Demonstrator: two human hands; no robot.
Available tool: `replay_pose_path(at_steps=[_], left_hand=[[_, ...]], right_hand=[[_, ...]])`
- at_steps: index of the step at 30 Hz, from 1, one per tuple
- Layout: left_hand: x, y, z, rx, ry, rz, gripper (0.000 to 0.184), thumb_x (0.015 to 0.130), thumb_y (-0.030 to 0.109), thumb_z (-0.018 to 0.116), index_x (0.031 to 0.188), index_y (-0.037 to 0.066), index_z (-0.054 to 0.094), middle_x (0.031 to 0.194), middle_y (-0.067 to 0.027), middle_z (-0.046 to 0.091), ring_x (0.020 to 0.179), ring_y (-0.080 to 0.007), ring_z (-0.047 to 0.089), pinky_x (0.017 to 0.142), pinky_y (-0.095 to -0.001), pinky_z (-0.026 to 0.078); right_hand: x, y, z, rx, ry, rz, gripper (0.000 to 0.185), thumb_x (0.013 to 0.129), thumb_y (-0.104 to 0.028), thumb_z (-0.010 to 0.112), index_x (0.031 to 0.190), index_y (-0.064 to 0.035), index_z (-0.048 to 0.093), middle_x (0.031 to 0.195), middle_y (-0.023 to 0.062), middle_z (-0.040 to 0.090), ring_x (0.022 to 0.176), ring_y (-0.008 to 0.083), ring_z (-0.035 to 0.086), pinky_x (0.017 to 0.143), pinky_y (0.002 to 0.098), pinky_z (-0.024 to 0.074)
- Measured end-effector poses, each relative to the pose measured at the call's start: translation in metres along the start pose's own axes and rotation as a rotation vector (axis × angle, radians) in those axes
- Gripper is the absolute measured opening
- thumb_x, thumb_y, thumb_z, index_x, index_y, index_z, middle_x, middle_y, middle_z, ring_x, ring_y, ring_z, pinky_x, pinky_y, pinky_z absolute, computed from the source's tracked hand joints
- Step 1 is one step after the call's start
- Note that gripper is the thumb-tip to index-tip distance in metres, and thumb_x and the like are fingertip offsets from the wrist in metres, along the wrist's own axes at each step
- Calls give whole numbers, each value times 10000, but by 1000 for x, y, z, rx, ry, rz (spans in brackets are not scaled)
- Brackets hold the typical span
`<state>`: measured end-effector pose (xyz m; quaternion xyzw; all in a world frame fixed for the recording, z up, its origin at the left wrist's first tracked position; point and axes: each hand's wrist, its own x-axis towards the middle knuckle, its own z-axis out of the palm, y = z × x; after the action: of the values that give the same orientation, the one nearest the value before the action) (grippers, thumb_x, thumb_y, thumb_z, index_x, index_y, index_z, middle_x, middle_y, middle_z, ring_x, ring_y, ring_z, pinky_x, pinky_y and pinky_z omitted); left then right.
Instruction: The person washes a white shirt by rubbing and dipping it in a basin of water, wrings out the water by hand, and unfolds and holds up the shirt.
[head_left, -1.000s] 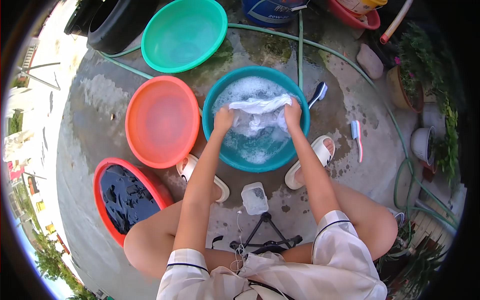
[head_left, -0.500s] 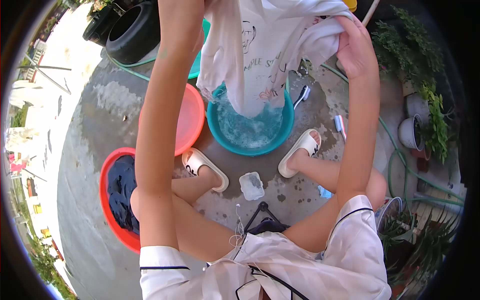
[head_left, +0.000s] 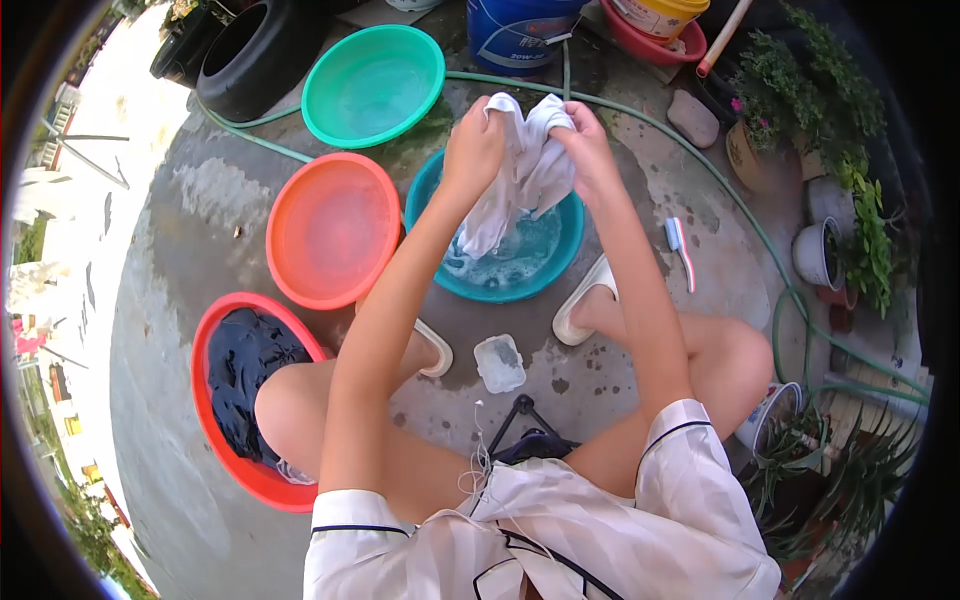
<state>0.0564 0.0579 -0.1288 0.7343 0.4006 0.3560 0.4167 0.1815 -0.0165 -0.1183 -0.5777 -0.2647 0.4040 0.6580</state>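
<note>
Steadily, the left hand [head_left: 474, 152] and right hand [head_left: 588, 150] grip a bunched white garment [head_left: 503, 190] over a teal basin [head_left: 508, 293] of sudsy water.

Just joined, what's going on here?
The person's left hand and right hand both grip a bunched white fabric garment, which hangs over a round teal plastic basin of sudsy water. Whether its lower end touches the water is hard to tell. To the left, a red plastic basin holds dark fabric. A red-and-white handled brush lies on the grey concrete ground, untouched.
</note>
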Motion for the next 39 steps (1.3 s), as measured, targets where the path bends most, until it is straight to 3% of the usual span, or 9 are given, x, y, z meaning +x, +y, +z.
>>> replay_pose_path(at_steps=[4,7,10,16,21,26,32,38,39], left_hand=[[-46,-101,44,529,-308,-399,367,875,254,404,1205,104,461,1116,-215,538,1028,-382,518,924,-541,319],[-89,-176,81,835,-61,96,416,845,181,438,1259,137,425,1286,-182,403,1178,-358,391,947,-618,239],[-124,-230,109,738,-352,98,465,817,120,459,1278,153,412,1380,-133,267,1270,-312,261,962,-596,244],[-100,-297,108,377,-700,-231,435,853,230,408,1268,101,397,1281,-204,402,1184,-352,379,992,-441,291],[-57,-311,107,499,-331,-544,321,847,255,417,997,38,600,1041,-216,574,1008,-363,527,878,-429,393],[-8,-260,54,-19,-63,-547,292,818,254,473,853,1,613,701,-76,596,607,-192,548,551,-316,408],[39,-35,-9,-587,-146,-460,251,819,228,494,924,31,609,758,-5,570,691,-103,523,606,-246,407],[39,134,-64,-432,-471,334,332,790,96,585,1087,-8,483,1023,-67,563,933,-155,546,858,-299,419],[32,170,-52,-257,-6,581,300,780,141,613,1027,2,516,939,-57,571,874,-134,550,779,-268,431]], right_hand=[[9,159,-37,-738,136,-140,243,711,-102,611,928,-39,523,872,115,574,812,279,552,715,340,440],[-6,206,-36,-1132,147,-102,255,756,-210,586,952,-62,517,1048,118,530,950,345,490,789,415,418],[-11,279,-52,-1311,61,-206,289,757,-194,581,995,-50,504,1132,154,499,1065,354,446,904,440,352],[39,315,-74,-1117,-179,315,439,769,-272,565,1118,-24,465,1249,195,413,1160,369,374,965,465,294],[68,296,-68,-1152,77,479,428,799,-333,506,1129,-61,479,1156,203,506,1079,359,473,883,456,383],[80,204,-89,-1151,207,165,361,750,-298,526,999,-38,549,953,229,595,903,396,559,758,465,438],[76,22,-43,-663,216,-184,225,642,-204,597,751,-9,572,699,157,610,686,299,600,638,355,449],[8,-169,28,-659,-14,-567,322,701,-168,587,965,16,576,864,134,622,784,202,594,695,292,455],[-1,-200,37,-547,-65,-621,251,726,-110,564,943,17,566,840,99,604,768,169,579,689,273,453]])
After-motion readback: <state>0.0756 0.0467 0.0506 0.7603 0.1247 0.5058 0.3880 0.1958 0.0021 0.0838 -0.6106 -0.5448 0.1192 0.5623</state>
